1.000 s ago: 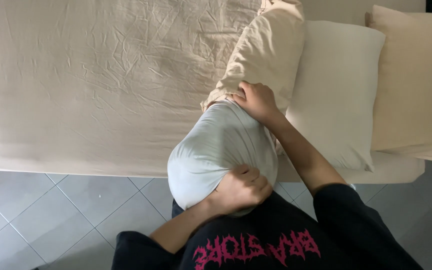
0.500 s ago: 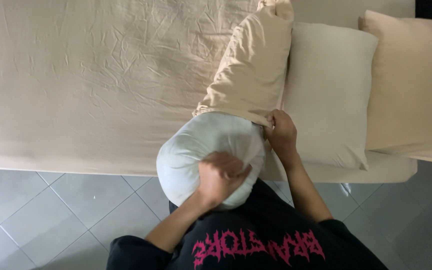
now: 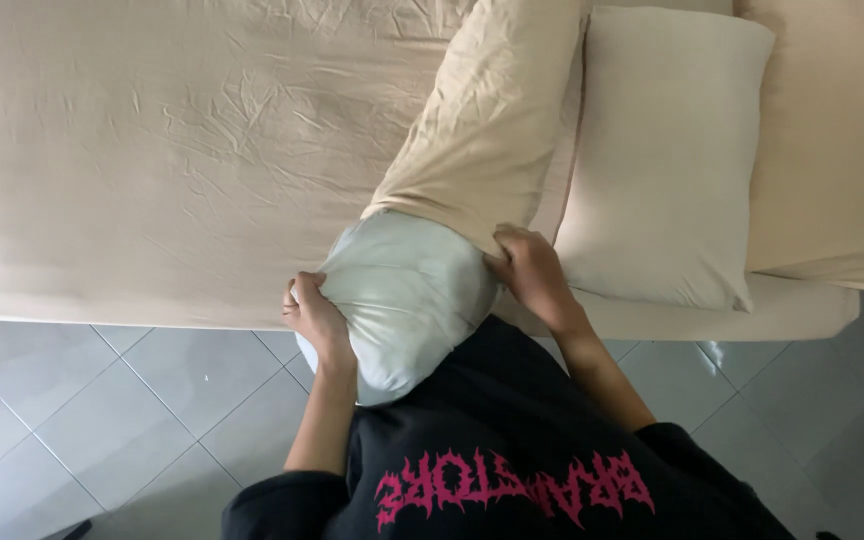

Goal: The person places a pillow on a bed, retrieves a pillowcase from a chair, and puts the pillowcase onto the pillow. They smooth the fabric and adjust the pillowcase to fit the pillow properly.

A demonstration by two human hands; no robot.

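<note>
A long bolster lies slanted on the bed. Its far part is inside a beige cover (image 3: pixel 487 120). Its pale grey-white near end (image 3: pixel 402 295) sticks out over the bed's edge against my body. My left hand (image 3: pixel 312 312) grips the left side of that bare end. My right hand (image 3: pixel 530 268) holds the cover's open edge on the right side, where cover and bolster meet.
The bed carries a wrinkled beige sheet (image 3: pixel 152 150). A cream pillow (image 3: pixel 667 150) lies right of the bolster, and a beige pillow (image 3: pixel 837 130) beyond it. Grey floor tiles (image 3: pixel 102 420) run along the bed's near edge.
My left hand has moved from the bolster's near end face to its left side. My right hand stays at the cover's edge. More of the bolster's end shows beyond the cover.
</note>
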